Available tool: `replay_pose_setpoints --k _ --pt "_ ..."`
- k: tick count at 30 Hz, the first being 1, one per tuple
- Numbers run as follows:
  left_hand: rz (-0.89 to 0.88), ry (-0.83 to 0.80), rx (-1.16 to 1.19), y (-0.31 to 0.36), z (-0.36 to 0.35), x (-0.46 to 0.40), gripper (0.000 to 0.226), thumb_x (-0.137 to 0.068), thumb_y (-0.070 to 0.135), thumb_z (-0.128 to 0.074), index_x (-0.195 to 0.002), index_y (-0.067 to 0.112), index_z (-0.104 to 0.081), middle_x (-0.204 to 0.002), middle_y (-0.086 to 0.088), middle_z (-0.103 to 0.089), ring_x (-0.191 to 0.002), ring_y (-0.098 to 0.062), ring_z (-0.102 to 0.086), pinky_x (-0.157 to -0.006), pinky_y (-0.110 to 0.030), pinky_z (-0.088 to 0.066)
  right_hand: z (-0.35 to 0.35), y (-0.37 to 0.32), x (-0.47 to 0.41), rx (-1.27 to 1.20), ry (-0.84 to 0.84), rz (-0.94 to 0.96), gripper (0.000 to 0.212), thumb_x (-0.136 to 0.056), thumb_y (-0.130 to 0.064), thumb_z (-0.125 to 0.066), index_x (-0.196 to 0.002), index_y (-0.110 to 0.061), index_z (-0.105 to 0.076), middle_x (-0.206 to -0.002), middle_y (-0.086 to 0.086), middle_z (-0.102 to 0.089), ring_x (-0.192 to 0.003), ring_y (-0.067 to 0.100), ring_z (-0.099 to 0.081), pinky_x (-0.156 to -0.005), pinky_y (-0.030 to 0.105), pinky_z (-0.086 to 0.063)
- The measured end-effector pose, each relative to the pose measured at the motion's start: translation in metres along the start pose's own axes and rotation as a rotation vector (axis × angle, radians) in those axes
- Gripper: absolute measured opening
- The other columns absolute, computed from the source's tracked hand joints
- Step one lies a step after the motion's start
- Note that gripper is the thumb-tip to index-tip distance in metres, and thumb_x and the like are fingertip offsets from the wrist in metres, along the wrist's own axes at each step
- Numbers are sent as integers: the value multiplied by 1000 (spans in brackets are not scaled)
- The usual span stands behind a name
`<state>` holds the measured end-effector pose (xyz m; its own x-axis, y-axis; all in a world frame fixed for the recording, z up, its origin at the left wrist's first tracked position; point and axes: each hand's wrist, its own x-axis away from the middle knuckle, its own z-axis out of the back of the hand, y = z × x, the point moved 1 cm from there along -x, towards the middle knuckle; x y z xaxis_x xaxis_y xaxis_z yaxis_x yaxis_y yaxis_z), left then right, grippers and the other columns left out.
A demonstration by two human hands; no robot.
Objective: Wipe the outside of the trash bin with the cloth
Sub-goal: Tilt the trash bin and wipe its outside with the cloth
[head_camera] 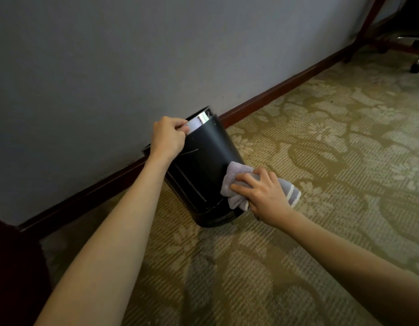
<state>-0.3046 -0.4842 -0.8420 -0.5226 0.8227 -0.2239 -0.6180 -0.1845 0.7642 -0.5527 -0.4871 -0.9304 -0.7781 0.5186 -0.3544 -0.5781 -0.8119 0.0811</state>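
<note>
A black round trash bin (pixel 203 161) with a shiny metal rim stands on the carpet close to the wall, tilted toward the wall. My left hand (pixel 167 137) grips its top rim. My right hand (pixel 262 191) presses a grey cloth (pixel 236 177) with white stripes against the bin's lower right side. Part of the cloth is hidden under my fingers.
A grey wall (pixel 109 67) with a dark wooden baseboard (pixel 274 90) runs behind the bin. Patterned beige carpet (pixel 321 149) covers the floor. A chair's wheeled base (pixel 415 62) and red-brown furniture legs (pixel 366 27) stand at the far right. A dark object (pixel 13 267) fills the lower left corner.
</note>
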Motion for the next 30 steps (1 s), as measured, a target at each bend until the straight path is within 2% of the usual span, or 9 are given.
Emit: replay_pose_setpoints --k 3,7,12,14,16,19,23,26,30 --pt "35 23 2 -8 8 -2 18 -88 11 -61 -101 8 -73 -87 -2 -68 -84 -10 -59 -68 -10 -35 -3 2 10 12 -57 25 36 -74 -18 -67 -107 -30 -67 -111 -3 -63 -91 36 -56 -66 43 -45" --pt "89 46 16 -19 19 -1 16 -86 14 -64 -98 13 -75 -82 4 -68 -82 -9 -61 -74 -17 -40 -3 2 20 21 -106 30 39 -71 -19 -71 -109 -31 -65 -110 -3 -62 -88 34 -55 -66 42 -45" --pt "96 15 42 -18 19 4 15 -85 14 -65 -95 15 -76 -71 16 -65 -83 -10 -64 -71 -16 -41 6 -5 7 19 -80 31 37 -77 -20 -68 -111 -32 -63 -109 -5 -61 -89 32 -53 -67 42 -44" --pt "74 -24 23 -8 13 7 16 -85 17 -65 -97 16 -75 -80 7 -70 -90 -13 -65 -74 -18 -43 13 -10 -7 2 -25 23 35 -79 -19 -65 -112 -30 -64 -111 -2 -62 -90 34 -53 -68 43 -45" --pt "45 -63 -29 5 4 10 18 -85 21 -65 -100 18 -75 -96 -2 -73 -101 -20 -63 -85 -28 -48 21 -14 -21 0 35 11 35 -79 -17 -64 -113 -27 -65 -112 1 -63 -91 37 -55 -68 44 -45" --pt "-5 -126 -107 24 -10 15 14 -84 27 -64 -93 25 -75 -98 -5 -74 -101 -25 -64 -88 -39 -51 37 -14 -38 12 136 -25 37 -79 -15 -64 -114 -25 -66 -115 4 -64 -91 40 -55 -67 44 -44" --pt "-42 -180 -197 44 -25 23 18 -84 35 -60 -94 34 -74 -104 -2 -72 -104 -29 -62 -84 -40 -51 50 -13 -50 24 237 -74 34 -81 -18 -62 -114 -24 -66 -118 3 -64 -89 40 -55 -66 43 -43" --pt "-34 -193 -213 50 -31 24 18 -84 36 -60 -95 37 -74 -106 -1 -72 -105 -29 -61 -85 -40 -51 48 -10 -42 35 238 -69 37 -82 -19 -51 -115 -22 -65 -118 4 -64 -91 42 -55 -67 43 -44" --pt "-70 -199 -225 52 -36 27 17 -84 40 -60 -92 37 -74 -101 0 -72 -101 -30 -62 -83 -40 -51 38 -5 -27 77 227 -62 39 -78 -15 -52 -114 -22 -65 -116 4 -65 -90 40 -55 -67 43 -45"
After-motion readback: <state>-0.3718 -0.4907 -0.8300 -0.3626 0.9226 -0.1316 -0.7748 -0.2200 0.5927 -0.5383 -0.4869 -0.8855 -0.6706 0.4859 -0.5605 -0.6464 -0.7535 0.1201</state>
